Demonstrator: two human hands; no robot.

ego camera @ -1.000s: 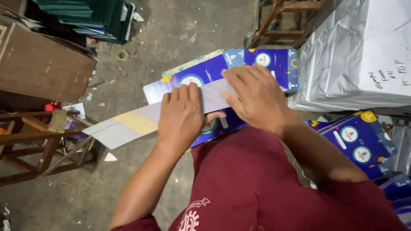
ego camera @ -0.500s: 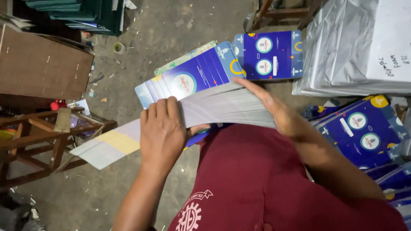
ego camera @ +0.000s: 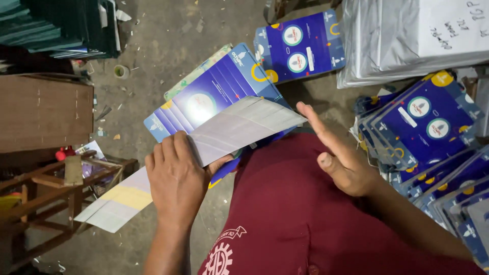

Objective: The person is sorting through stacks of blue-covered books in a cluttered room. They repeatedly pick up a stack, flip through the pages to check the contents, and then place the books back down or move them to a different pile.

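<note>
The left hand is lying palm-down, fingers clamped over the stack of flat blue-and-grey printed cardboard sheets fanning up beyond it. The right hand is hovering just right of the stack — flat, fingers apart, gripping nothing. Below is stretching a littered grey concrete floor; a wooden frame is standing left.

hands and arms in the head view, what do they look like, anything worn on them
Both the left hand and the right hand are bare: no gloves, rings or watch show. The forearms are uncovered too, with no sleeve reaching them in view. The only clothing seen is a maroon shirt with a white printed emblem low on the front.
</note>
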